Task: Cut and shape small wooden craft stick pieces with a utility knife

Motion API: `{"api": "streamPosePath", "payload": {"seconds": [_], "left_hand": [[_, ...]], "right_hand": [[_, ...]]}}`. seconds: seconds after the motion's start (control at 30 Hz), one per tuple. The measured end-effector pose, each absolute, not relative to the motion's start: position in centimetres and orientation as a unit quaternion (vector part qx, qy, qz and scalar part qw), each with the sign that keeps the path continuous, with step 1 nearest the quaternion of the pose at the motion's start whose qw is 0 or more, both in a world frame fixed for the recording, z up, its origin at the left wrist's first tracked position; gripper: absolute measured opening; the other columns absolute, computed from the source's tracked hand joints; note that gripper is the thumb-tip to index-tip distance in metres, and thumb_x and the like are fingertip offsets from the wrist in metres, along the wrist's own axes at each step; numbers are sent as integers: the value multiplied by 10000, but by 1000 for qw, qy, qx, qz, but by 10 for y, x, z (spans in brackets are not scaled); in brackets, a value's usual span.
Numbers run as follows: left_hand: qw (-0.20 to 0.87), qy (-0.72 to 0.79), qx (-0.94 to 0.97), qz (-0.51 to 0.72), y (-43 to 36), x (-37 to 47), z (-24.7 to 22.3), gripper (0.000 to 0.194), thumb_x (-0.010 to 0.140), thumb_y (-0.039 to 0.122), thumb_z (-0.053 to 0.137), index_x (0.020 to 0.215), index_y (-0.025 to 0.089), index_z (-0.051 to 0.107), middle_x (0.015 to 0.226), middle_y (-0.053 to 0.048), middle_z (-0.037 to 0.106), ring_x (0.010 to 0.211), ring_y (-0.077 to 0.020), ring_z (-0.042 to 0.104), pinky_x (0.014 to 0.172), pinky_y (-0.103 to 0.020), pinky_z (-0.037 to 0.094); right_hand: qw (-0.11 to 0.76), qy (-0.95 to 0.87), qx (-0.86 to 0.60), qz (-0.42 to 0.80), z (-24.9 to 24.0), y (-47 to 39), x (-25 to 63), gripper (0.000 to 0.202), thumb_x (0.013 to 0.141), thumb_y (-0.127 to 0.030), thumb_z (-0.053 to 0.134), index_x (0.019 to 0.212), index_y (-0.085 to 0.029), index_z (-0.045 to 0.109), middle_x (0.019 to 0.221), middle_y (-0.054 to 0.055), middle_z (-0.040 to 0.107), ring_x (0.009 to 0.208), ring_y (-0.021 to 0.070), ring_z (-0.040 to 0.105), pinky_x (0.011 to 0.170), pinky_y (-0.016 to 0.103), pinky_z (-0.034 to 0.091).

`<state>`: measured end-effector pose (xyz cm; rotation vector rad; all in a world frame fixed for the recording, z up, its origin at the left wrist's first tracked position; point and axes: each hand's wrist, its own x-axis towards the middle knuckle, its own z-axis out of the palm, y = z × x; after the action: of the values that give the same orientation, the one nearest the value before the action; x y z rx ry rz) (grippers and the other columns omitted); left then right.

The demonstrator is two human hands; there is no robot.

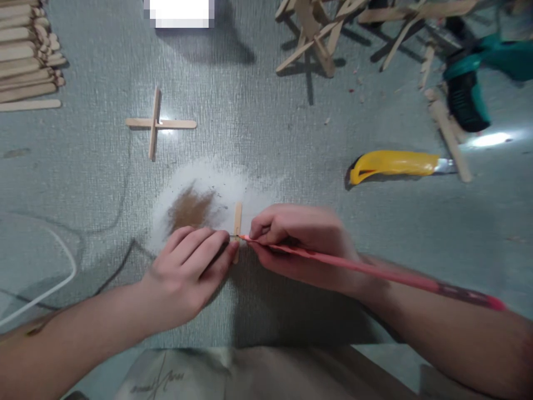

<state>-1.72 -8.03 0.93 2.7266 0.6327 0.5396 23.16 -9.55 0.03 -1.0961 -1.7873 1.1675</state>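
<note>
A wooden craft stick (238, 216) lies upright in the view on the table just ahead of me. My left hand (183, 272) is closed, with thumb and fingertips pinching the stick near its middle and hiding part of it. Something thin shows at the index fingertip; I cannot make out what it is. My right hand (303, 244) is closed around a long red pencil (375, 270). The pencil's point touches the stick or sits right at it, close to the left thumb. The pencil's far end reaches back over my right forearm.
Two crossed sticks (155, 123) lie beyond my left hand. A pile of sticks (25, 55) is at far left. Stick assemblies (316, 39), a green-and-black tool (468, 83) and a yellow knife (395, 164) occupy the right. A white cable (73, 255) curves at left. Brown powder-like patch (194, 208) marks the table.
</note>
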Motion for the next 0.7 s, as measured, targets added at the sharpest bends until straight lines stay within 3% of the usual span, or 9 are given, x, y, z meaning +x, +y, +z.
{"api": "streamPosePath", "payload": {"seconds": [0.7], "left_hand": [[143, 211, 949, 183, -80, -17, 9, 298, 952, 116, 709, 1226, -1, 701, 1163, -206, 715, 1041, -335, 678, 842, -504, 595]], "right_hand": [[346, -703, -429, 450, 3, -96, 232, 276, 901, -82, 650, 757, -240, 475, 830, -21, 685, 681, 106, 623, 625, 248, 495]]}}
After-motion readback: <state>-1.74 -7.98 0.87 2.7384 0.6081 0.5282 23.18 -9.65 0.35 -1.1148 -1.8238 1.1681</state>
